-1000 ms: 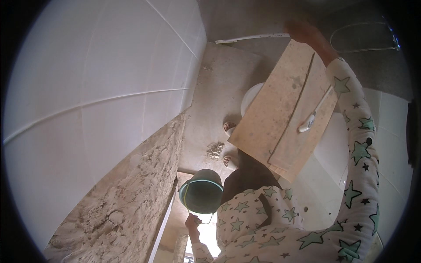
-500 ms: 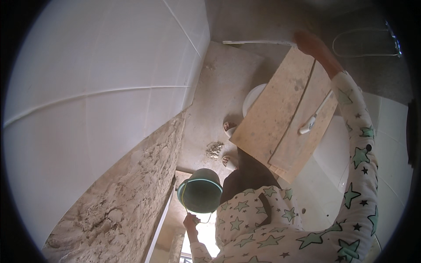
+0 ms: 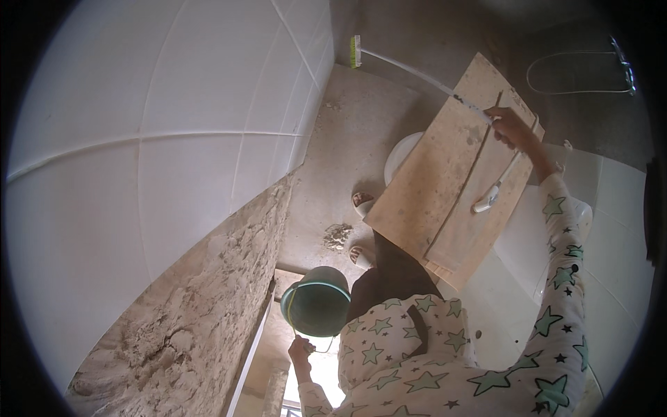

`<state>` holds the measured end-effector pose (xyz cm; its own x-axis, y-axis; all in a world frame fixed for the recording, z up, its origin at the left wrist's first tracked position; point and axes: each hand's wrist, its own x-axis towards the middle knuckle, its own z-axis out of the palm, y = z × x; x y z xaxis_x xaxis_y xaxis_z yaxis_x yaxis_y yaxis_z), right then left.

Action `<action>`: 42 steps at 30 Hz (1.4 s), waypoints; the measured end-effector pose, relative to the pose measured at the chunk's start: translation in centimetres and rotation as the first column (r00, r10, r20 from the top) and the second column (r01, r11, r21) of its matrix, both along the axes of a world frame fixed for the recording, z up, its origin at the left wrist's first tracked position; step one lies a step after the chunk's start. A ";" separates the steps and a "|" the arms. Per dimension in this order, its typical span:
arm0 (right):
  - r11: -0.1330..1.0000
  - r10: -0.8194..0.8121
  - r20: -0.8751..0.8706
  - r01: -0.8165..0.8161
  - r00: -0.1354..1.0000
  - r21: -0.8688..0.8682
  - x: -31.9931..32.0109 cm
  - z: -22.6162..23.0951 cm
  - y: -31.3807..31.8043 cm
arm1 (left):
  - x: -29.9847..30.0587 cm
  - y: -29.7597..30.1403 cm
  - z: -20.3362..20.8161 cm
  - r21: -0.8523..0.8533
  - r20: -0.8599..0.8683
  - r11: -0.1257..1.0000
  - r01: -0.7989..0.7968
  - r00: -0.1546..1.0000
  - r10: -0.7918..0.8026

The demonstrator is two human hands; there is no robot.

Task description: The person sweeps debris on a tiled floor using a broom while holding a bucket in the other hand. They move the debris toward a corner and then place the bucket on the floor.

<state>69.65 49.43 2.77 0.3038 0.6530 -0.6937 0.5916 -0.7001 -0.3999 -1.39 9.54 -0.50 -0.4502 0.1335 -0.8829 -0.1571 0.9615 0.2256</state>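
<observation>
Two hands at work in a narrow tiled room, and both are busy. Up on the right, the right hand [image 3: 511, 128] is curled over the top edge of a big beige tile [image 3: 445, 187], fingers wrapped round the rim, thumb side facing us, holding it tilted on its corner in front of the body. That tile shows its rough sandy back, with a straight ridge running along its length. A white-handled tool [image 3: 495, 187] lies against the tile face just below that hand; whether the fingers also pinch it I cannot tell.

Down low, the left hand [image 3: 300, 347] is closed in a fist round the thin wire bail of a green bucket [image 3: 316, 302], which hangs beside the person's hip, its mouth turned toward us. Star-patterned sleeves cover both arms.

To the left, a wall of white tiles [image 3: 160, 160] runs above a bare strip of rough mortar [image 3: 187, 320]. On the grey floor, a small clump of mortar [image 3: 337, 236] sits just beside two sandalled feet [image 3: 361, 203]. Behind the tile, a white toilet bowl [image 3: 401, 153] peeks out. At the far end, a white-handled broom [image 3: 396, 61] leans along the floor, and a hose [image 3: 577, 69] loops on the dark wall.
</observation>
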 end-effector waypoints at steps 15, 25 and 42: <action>0.886 -0.444 -0.283 0.463 0.850 0.002 -17.7 -15.3 -1.9 | 0.0 0.3 -0.6 0.021 -0.007 1.000 -0.023 1.000 0.023; 0.915 -0.053 0.116 0.002 0.992 0.404 -14.1 -20.0 -8.0 | 0.1 -0.1 -0.5 0.002 0.020 1.000 -0.019 1.000 0.019; 0.948 -0.314 -0.137 0.319 0.939 0.014 -14.5 -11.2 -4.8 | -0.4 -1.1 -0.8 0.026 0.003 0.996 -0.086 0.996 0.086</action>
